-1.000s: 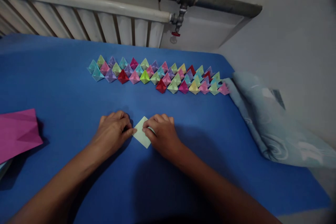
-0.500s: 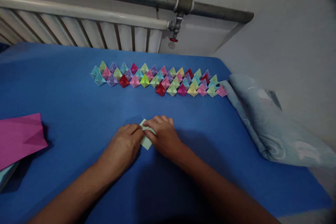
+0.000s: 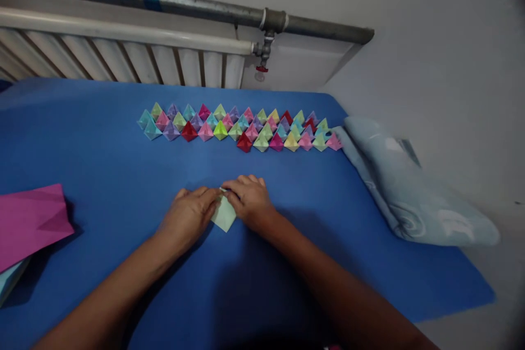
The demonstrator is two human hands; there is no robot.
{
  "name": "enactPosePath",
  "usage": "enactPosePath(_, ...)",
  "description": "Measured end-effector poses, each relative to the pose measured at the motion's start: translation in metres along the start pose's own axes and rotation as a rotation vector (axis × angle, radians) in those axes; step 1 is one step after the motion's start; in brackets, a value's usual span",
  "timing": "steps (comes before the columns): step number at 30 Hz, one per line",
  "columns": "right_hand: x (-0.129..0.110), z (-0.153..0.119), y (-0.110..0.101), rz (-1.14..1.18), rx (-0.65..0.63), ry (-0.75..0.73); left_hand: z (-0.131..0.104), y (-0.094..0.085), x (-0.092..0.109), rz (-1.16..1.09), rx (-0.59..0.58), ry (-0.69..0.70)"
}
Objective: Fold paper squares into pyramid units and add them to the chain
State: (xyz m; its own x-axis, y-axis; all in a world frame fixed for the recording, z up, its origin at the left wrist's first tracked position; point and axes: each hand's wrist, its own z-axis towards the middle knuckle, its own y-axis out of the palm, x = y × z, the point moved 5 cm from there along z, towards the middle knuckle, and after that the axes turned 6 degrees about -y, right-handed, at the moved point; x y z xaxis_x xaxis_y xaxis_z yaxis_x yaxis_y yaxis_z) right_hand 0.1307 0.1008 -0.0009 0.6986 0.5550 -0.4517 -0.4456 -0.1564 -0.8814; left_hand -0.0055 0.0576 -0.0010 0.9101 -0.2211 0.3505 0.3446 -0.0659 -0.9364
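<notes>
A small pale green piece of folded paper (image 3: 225, 215) lies on the blue surface, its lower corner pointing toward me. My left hand (image 3: 189, 212) pinches its upper left edge between thumb and fingers. On the upper right edge, the thumb and fingers of my right hand (image 3: 251, 200) are closed on the same paper. Both sets of fingertips nearly meet at the top corner, partly hiding it. Beyond my hands, several folded paper pieces (image 3: 220, 130) in many colours stand in staggered rows.
Magenta paper (image 3: 33, 221) lies at the left over light blue paper (image 3: 12, 279). A folded pale blue blanket (image 3: 410, 197) rests along the right edge of the blue surface (image 3: 123, 175). At the back are a white radiator (image 3: 123, 38), a metal pipe (image 3: 205, 11) and a red-handled valve (image 3: 261, 69).
My fingers have moved up to the paper's top corner, uncovering more of its lower part. The view has tilted up slightly, bringing a pink sheet on the wall further into sight.
</notes>
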Motion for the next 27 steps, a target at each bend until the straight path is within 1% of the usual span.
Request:
enactPosePath(1,0.006,0.001,-0.002,0.029,0.038,0.011,0.004,0.0,0.0,0.008,-0.018,-0.007)
enactPosePath(3,0.02,0.001,-0.007,0.144,0.146,0.065,0.014,-0.003,0.001,0.001,-0.093,-0.02)
enactPosePath(5,0.032,-0.003,-0.012,0.28,0.261,0.102,0.028,-0.008,0.002,-0.018,-0.221,-0.045)
enactPosePath(7,0.039,-0.008,-0.014,0.378,0.331,0.106,0.043,-0.015,0.004,0.034,-0.342,-0.093)
enactPosePath(9,0.041,-0.012,-0.014,0.435,0.355,0.102,0.057,-0.025,0.009,0.044,-0.37,-0.1)
enactPosePath(12,0.042,-0.013,-0.013,0.484,0.34,0.101,0.072,-0.03,0.014,0.007,-0.404,-0.139)
enactPosePath(14,0.042,-0.012,-0.013,0.516,0.323,0.101,0.074,-0.028,0.015,-0.058,-0.413,-0.184)
enactPosePath(16,0.042,-0.011,-0.015,0.571,0.316,0.111,0.071,-0.027,0.012,-0.168,-0.412,-0.235)
enactPosePath(18,0.044,-0.012,-0.019,0.666,0.329,0.15,0.064,-0.027,0.008,-0.326,-0.392,-0.291)
enactPosePath(20,0.047,-0.014,-0.025,0.794,0.372,0.232,0.054,-0.031,0.001,-0.524,-0.334,-0.357)
enactPosePath(21,0.048,-0.015,-0.028,0.87,0.398,0.288,0.049,-0.033,-0.002,-0.634,-0.285,-0.392)
enactPosePath(23,0.047,-0.019,-0.029,1.032,0.431,0.406,0.04,-0.036,-0.009,-0.851,-0.147,-0.46)
enactPosePath(25,0.038,-0.02,-0.026,1.165,0.385,0.463,0.032,-0.034,-0.013,-1.043,-0.018,-0.516)
enactPosePath(27,0.024,-0.02,-0.022,1.184,0.305,0.437,0.027,-0.027,-0.012,-1.203,0.073,-0.547)
